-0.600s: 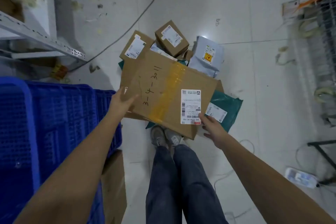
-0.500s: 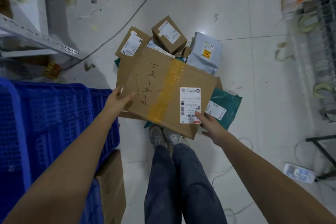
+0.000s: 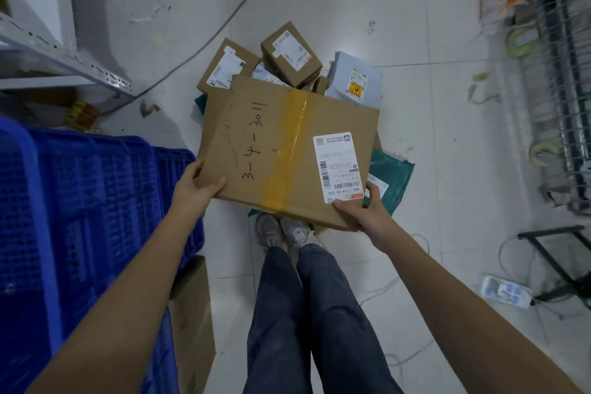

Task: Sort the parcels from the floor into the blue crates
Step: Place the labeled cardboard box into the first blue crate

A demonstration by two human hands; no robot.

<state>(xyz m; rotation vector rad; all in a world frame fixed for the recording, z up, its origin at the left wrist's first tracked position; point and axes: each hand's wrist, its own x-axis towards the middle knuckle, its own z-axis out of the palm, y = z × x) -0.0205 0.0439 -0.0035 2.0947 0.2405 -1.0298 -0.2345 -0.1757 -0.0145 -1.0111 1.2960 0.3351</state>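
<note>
A large flat cardboard parcel with yellow tape, a white label and "3-4-3011" written on it is held up over the floor pile. My left hand grips its near left corner, thumb on top. My right hand grips its near right corner by the label. Below and behind it on the floor lie two small cardboard boxes, a grey mailer bag and a teal mailer bag. Blue crates stand at the left, next to my left arm.
A grey metal shelf stands at the far left, with a cable running across the tiles. A wire rack and a power strip are at the right. A brown carton sits by the crates. My legs and shoes are below the parcel.
The big parcel has come up and closer to me, turning more level. My right hand now wraps its near right corner more firmly.
</note>
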